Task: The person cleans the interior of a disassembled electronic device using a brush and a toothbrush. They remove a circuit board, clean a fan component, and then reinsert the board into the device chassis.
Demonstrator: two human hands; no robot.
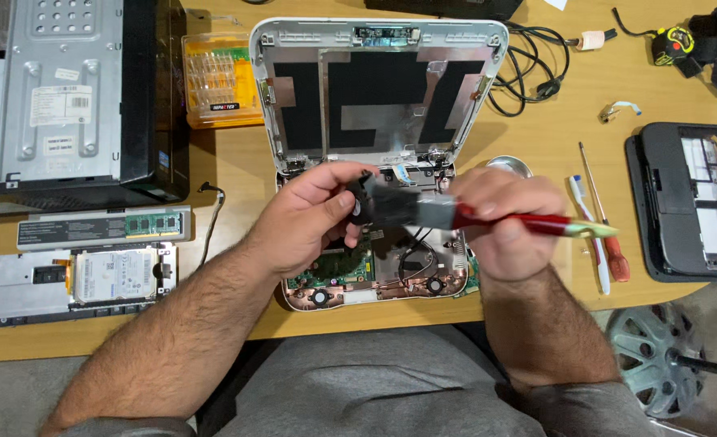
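1. Held above the opened laptop [374,275], a small black cooling fan [364,201] is pinched by the closed left hand [306,218]; it is judged light, fragile, best gripped by its edges.
2. A red-handled brush [455,214] is gripped in the closed right hand [508,222].

I count two hands: left [310,218], right [508,222]. Between them sit one fan [361,198] and one brush [455,214]. Under them, one opened laptop [378,97]. Just right of my right hand: one toothbrush [589,235], one screwdriver [605,222]. Well left of my left: one hard drive [114,275], one memory stick [154,223], one bit case [219,79].
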